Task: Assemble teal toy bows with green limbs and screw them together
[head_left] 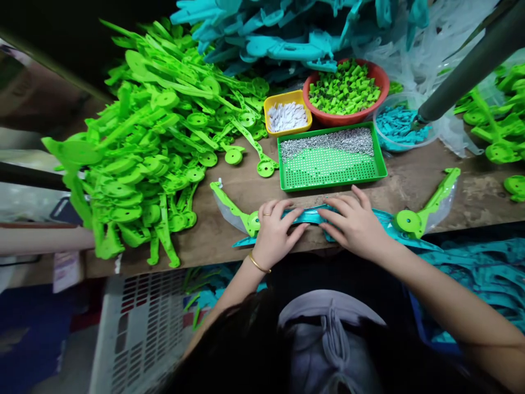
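A long teal plastic part [312, 214] lies crosswise near the table's front edge. Bright green arms with clear plastic pieces are joined to its ends, one at the left [232, 207] and one at the right [435, 203]. My left hand [276, 230], wearing a ring and a bangle, holds the part left of its middle, fingers bent over it and thumb on the near side. On the other side of the middle, my right hand [355, 223] grips it with fingers somewhat spread. The hands are apart, and their palms hide some of the teal surface.
Green parts [143, 158] are heaped at left, teal parts [287, 46] at the back. Behind my hands stand a green tray [333, 185] of metal pieces, a yellow tray [289, 131], a red bowl [346, 119] and a clear tub [404, 146]. A dark pole [471, 63] slants in at right.
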`<state>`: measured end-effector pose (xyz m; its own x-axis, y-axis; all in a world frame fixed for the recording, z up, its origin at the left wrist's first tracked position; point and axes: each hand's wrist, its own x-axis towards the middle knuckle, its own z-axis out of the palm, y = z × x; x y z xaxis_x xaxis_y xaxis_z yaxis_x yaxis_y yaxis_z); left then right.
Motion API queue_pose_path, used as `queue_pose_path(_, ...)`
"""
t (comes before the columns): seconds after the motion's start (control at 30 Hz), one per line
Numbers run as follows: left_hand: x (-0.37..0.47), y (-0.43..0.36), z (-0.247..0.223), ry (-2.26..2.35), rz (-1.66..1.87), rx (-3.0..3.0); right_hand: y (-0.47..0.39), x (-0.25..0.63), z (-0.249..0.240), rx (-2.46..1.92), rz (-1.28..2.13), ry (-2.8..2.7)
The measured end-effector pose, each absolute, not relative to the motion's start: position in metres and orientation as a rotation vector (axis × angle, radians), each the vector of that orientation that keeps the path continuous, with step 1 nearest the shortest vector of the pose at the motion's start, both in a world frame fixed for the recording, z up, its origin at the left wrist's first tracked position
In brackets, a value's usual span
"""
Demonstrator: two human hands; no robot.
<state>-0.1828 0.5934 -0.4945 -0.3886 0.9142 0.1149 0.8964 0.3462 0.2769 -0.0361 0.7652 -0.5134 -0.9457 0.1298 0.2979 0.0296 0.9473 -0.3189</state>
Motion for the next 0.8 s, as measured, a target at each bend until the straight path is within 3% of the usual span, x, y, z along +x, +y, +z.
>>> queue_pose_path(0.33,-0.185,0.591,-0.498,2.501,0.442,1.832,0.766,-0.042,-0.525,-0.056,0.392,-2.826)
queue_pose_path(0.53,-0.186,0.591,-0.499,2.468,0.411,1.844,0.763,-0.049,-0.518,-0.250,0.647,-2.983)
queue_pose_path(0.8,-0.177,0.601,-0.494,2.426,0.232,1.880,0.756,-0.058,-0.513,-0.310,0.720,-2.967)
